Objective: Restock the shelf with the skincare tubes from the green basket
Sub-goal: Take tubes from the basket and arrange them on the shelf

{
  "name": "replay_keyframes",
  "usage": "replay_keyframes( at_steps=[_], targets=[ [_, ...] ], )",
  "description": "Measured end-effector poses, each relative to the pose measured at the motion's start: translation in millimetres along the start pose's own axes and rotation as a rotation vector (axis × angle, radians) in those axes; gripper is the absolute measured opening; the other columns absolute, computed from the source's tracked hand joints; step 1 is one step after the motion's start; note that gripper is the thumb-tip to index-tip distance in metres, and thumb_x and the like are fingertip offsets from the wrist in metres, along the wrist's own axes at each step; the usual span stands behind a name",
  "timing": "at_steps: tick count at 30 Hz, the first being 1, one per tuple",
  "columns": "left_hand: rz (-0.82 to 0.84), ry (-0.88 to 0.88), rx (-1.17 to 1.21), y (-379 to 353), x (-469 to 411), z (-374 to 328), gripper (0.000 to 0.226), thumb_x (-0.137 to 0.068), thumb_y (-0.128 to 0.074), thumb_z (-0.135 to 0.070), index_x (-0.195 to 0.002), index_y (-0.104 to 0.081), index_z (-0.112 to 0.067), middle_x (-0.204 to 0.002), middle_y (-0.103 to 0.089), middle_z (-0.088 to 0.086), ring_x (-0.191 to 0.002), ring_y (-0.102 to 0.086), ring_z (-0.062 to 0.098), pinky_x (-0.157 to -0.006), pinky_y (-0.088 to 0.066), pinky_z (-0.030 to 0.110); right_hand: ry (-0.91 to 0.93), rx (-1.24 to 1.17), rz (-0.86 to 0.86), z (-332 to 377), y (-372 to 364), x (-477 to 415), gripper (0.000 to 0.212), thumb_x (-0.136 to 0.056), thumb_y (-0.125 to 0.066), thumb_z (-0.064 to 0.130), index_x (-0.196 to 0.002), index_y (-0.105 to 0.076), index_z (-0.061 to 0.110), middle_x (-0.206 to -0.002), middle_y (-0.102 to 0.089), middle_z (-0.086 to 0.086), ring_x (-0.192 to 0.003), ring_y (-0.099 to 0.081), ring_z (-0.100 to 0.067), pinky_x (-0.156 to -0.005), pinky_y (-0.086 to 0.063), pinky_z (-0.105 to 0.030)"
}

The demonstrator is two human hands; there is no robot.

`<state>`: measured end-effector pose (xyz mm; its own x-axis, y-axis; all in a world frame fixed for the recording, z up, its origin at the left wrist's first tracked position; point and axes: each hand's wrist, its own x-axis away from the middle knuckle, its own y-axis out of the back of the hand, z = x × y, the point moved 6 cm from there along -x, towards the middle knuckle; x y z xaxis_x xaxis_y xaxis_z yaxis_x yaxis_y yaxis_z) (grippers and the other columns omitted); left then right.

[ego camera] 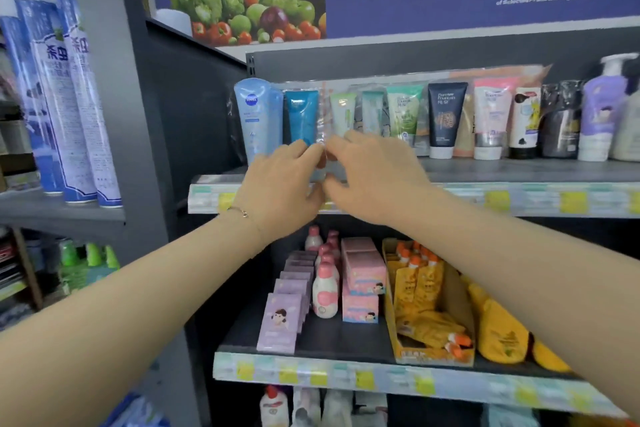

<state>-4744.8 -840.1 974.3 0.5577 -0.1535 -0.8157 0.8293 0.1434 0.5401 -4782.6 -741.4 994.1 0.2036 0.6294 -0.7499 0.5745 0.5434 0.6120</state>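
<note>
Skincare tubes stand in a row on the upper shelf (491,171): a light blue Nivea tube (252,118) at the left end, then a teal tube (300,117), a pale green tube (343,111) and several more to the right. My left hand (280,184) and my right hand (374,174) meet at the shelf front. Their fingertips pinch the bottom of a clear plastic-wrapped pack (323,115) standing between the teal and pale green tubes. What the wrap holds is hard to make out. The green basket is out of view.
A dark tube (445,115), a pink tube (490,118) and pump bottles (602,108) fill the shelf's right part. The lower shelf (332,340) holds pink bottles, lilac boxes and an orange carton. Tall blue spray cans (65,97) stand on the left rack.
</note>
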Motion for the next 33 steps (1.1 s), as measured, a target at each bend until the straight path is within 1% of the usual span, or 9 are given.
replay_keyframes(
  at_steps=[5, 8, 10, 14, 17, 20, 25, 29, 33],
  targets=[
    [0.108, 0.039, 0.085, -7.2, 24.1, -49.9, 0.025, -0.082, -0.062, -0.024, -0.103, -0.057, -0.013, -0.09, -0.06, 0.004, -0.082, -0.058, 0.031, -0.065, -0.044, 0.037, 0.061, -0.037, -0.006, -10.8, 10.6, 57.6, 0.027, -0.09, -0.049, 0.035, -0.11, -0.057, 0.018, -0.103, -0.061, -0.002, -0.098, -0.058, -0.027, -0.069, -0.028, -0.032],
    [0.184, 0.092, 0.131, -14.3, 41.0, -74.1, 0.02, -0.086, -0.057, -0.028, -0.102, -0.053, -0.017, -0.091, -0.059, -0.001, -0.081, -0.056, 0.025, -0.066, -0.048, 0.039, 0.098, -0.03, 0.045, -18.7, 8.8, 89.4, 0.025, -0.091, -0.046, 0.036, -0.106, -0.056, 0.018, -0.098, -0.061, -0.002, -0.092, -0.059, -0.026, -0.068, -0.031, -0.033],
    [0.215, 0.1, 0.121, -21.0, 53.4, -90.5, 0.016, -0.088, -0.055, -0.03, -0.099, -0.051, -0.019, -0.089, -0.056, -0.004, -0.079, -0.055, 0.022, -0.065, -0.047, 0.037, 0.114, -0.032, 0.08, -23.9, 6.0, 111.1, 0.025, -0.093, -0.043, 0.037, -0.107, -0.054, 0.018, -0.097, -0.06, -0.002, -0.091, -0.058, -0.025, -0.068, -0.035, -0.034],
    [0.34, 0.133, 0.114, -42.3, 81.7, -118.8, 0.019, -0.089, -0.054, -0.033, -0.104, -0.05, -0.021, -0.093, -0.056, -0.005, -0.083, -0.057, 0.022, -0.066, -0.047, 0.035, 0.12, -0.055, 0.13, -31.1, 0.3, 154.7, 0.027, -0.096, -0.038, 0.038, -0.109, -0.052, 0.019, -0.096, -0.057, 0.0, -0.089, -0.058, -0.023, -0.068, -0.036, -0.035],
    [0.399, 0.172, 0.162, -56.0, 102.7, -138.0, 0.022, -0.088, -0.056, -0.032, -0.108, -0.052, -0.021, -0.101, -0.058, -0.005, -0.088, -0.057, 0.024, -0.071, -0.048, 0.037, 0.105, -0.046, 0.206, -35.0, -14.9, 189.2, 0.024, -0.091, -0.046, 0.037, -0.102, -0.056, 0.017, -0.091, -0.06, -0.001, -0.084, -0.061, -0.026, -0.062, -0.033, -0.034],
    [0.465, 0.189, 0.184, -71.1, 121.2, -155.0, 0.023, -0.089, -0.055, -0.03, -0.111, -0.052, -0.022, -0.1, -0.055, -0.008, -0.088, -0.057, 0.021, -0.064, -0.042, 0.032, 0.099, -0.103, 0.251, -39.1, -29.3, 223.8, 0.017, -0.084, -0.058, 0.032, -0.089, -0.057, 0.015, -0.078, -0.06, -0.004, -0.073, -0.062, -0.031, -0.056, -0.027, -0.031],
    [0.535, 0.134, 0.231, -93.3, 148.6, -180.1, 0.025, -0.089, -0.055, -0.031, -0.112, -0.052, -0.021, -0.102, -0.062, -0.004, -0.09, -0.061, 0.025, -0.069, -0.051, 0.038, 0.065, -0.133, 0.376, -43.0, -52.7, 273.6, 0.025, -0.094, -0.043, 0.039, -0.107, -0.051, 0.019, -0.1, -0.059, -0.001, -0.095, -0.059, -0.025, -0.065, -0.029, -0.033],
    [0.607, 0.136, 0.258, -110.4, 171.8, -197.3, 0.023, -0.089, -0.054, -0.031, -0.111, -0.051, -0.022, -0.102, -0.063, -0.004, -0.09, -0.061, 0.025, -0.065, -0.045, 0.033, 0.037, -0.17, 0.458, -37.2, -68.0, 308.0, 0.028, -0.095, -0.042, 0.038, -0.111, -0.053, 0.019, -0.101, -0.06, -0.001, -0.096, -0.059, -0.025, -0.068, -0.035, -0.035],
    [0.782, 0.154, 0.308, -136.2, 206.0, -215.5, 0.022, -0.09, -0.054, -0.034, -0.109, -0.05, -0.023, -0.099, -0.063, -0.005, -0.091, -0.06, 0.022, -0.07, -0.05, 0.035, 0.017, -0.209, 0.521, -30.6, -83.9, 340.9, 0.028, -0.095, -0.042, 0.039, -0.113, -0.052, 0.02, -0.1, -0.059, 0.001, -0.095, -0.06, -0.023, -0.067, -0.035, -0.034]
  ],
)
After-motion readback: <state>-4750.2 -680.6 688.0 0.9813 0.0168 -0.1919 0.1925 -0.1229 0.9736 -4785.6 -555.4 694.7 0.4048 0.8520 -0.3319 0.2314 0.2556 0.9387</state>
